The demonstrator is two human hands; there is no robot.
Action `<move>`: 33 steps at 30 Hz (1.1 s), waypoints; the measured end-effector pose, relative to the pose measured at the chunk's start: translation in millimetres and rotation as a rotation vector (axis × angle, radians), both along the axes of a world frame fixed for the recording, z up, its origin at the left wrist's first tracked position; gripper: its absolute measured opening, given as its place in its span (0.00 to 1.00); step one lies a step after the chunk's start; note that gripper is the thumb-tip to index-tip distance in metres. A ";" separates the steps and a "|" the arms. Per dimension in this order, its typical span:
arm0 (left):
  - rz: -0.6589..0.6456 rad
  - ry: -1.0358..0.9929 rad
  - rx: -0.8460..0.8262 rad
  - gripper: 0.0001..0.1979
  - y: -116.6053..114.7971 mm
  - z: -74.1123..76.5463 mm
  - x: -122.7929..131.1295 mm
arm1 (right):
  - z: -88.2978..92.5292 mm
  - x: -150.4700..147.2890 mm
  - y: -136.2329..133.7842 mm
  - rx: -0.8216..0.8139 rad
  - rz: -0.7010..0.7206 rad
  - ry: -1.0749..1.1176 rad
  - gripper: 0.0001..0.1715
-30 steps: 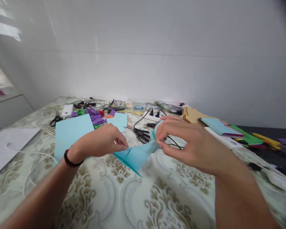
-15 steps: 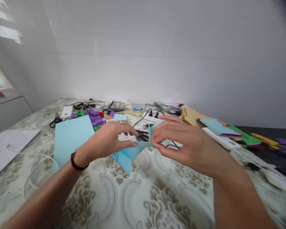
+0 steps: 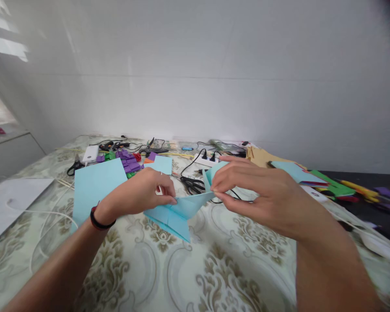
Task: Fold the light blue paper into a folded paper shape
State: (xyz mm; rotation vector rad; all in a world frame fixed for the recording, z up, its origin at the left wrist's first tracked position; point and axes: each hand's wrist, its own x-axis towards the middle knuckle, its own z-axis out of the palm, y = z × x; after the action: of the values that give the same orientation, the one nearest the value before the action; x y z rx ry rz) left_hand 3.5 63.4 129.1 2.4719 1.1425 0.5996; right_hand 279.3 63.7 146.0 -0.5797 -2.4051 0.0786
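Observation:
A light blue piece of folded paper (image 3: 185, 208) is held up above the patterned tablecloth, between both hands. My left hand (image 3: 144, 188) pinches its left side between thumb and fingers. With thumb and fingertips, my right hand (image 3: 243, 186) grips the right end, where part of the paper stands up behind the fingers. Creased flaps hang down below the left hand. A flat light blue sheet (image 3: 95, 184) lies on the table behind my left wrist. Black-handled scissors (image 3: 193, 185) rest on the cloth just beyond the folded paper.
Purple folded paper pieces (image 3: 128, 161) are heaped at the back left, near a white power bank (image 3: 91, 154). A white power strip (image 3: 205, 160) with black plugs stands behind the hands. Coloured paper (image 3: 294, 172) is stacked at the right. A white cable (image 3: 43, 212) curls at the left.
My left hand has moved slightly left and down, and its fingers have curled in to pinch the paper. The paper between the hands has widened and tilted, its lower flaps shifting.

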 end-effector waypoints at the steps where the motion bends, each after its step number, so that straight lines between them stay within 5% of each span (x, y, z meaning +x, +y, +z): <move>1: -0.011 0.009 0.012 0.04 0.7 -0.3 -0.7 | -0.1 0.5 -0.5 -0.009 -0.008 -0.006 0.09; 8: 0.047 0.064 0.157 0.06 -7.4 -4.1 9.1 | -10.2 -14.8 -5.1 0.072 -0.164 -0.154 0.05; 33: 0.112 0.117 0.489 0.14 -24.2 -12.9 9.5 | -40.6 -39.5 0.6 0.227 -0.215 -0.138 0.13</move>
State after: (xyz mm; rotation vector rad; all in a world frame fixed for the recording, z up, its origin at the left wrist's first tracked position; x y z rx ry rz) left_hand 13.0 39.2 116.2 2.8946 1.3130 0.8645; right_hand 239.8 64.3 105.4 -0.7520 -2.4228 -0.3327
